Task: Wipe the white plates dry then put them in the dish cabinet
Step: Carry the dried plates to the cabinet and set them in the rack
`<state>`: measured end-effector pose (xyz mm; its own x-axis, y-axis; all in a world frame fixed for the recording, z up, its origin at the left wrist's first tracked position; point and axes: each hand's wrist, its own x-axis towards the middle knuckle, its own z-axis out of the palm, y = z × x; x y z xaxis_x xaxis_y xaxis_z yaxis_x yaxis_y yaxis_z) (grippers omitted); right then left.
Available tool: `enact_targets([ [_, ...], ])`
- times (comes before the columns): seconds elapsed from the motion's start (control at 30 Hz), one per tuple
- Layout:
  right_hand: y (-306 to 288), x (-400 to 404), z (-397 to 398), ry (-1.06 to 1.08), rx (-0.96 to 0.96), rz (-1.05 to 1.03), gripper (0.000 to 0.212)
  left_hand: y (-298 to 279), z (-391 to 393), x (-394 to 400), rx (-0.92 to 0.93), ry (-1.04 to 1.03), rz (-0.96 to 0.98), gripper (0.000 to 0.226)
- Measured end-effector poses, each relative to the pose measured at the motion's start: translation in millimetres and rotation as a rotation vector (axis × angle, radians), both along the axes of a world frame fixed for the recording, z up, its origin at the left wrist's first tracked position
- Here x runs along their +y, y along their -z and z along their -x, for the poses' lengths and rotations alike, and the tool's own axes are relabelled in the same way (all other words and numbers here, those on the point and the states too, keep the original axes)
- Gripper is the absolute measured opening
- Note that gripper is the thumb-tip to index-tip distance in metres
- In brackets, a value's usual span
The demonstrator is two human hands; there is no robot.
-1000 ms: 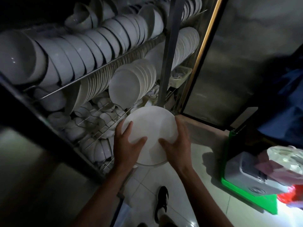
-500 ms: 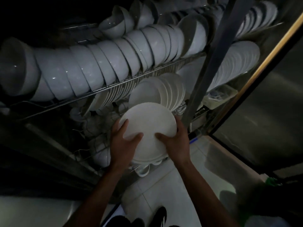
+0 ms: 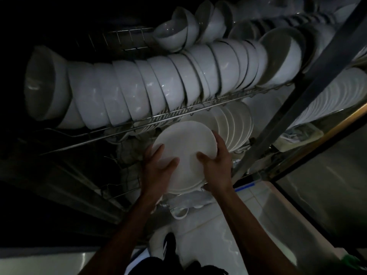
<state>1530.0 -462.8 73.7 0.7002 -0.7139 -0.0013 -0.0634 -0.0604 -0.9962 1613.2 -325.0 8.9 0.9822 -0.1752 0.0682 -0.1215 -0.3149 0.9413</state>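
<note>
A small stack of white plates [image 3: 185, 143] is held upright between both hands in front of the open dish cabinet. My left hand [image 3: 156, 171] grips its left edge, thumb across the face. My right hand [image 3: 216, 163] grips the right edge. The stack's top edge leans against a row of upright white plates [image 3: 234, 128] standing on the cabinet's middle wire rack [image 3: 139, 126]. The lower rim of the held stack is partly hidden by my hands.
A long row of white bowls [image 3: 151, 88] fills the upper rack, with more bowls [image 3: 174, 30] behind. Another plate row [image 3: 325, 100] stands right of a metal cabinet post [image 3: 297, 104]. A cup [image 3: 179, 212] sits low in the cabinet. The tiled floor [image 3: 214, 235] and my shoe [image 3: 168, 245] lie below.
Both hands have carried the plate stack up and forward into the cabinet, until it meets the row of upright plates. The view has swung left, away from the green bin.
</note>
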Motion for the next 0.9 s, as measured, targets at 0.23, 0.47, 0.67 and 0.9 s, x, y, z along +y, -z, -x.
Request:
enact_targets([
  [0.23, -5.8, -8.6, -29.0, 0.033, -0.048, 0.054, 0.074, 9.9, -25.1, -17.5, 0.013, 0.11, -0.101, 0.064],
  [0.47, -8.0, -22.7, -40.6, -0.006, -0.096, 0.172, 0.075, 0.6, -13.5, -33.3, -0.214, 0.146, -0.227, 0.046],
  [0.67, -3.7, -35.7, -48.2, -0.097, -0.107, 0.308, 0.071, 8.3, 3.4, -49.4, -0.126, 0.223, -0.099, 0.046],
  [0.9, 1.3, -40.4, -59.0, -0.133, -0.052, 0.326, 0.068, 7.5, 0.1, -55.7, -0.076, 0.251, -0.113, 0.05],
])
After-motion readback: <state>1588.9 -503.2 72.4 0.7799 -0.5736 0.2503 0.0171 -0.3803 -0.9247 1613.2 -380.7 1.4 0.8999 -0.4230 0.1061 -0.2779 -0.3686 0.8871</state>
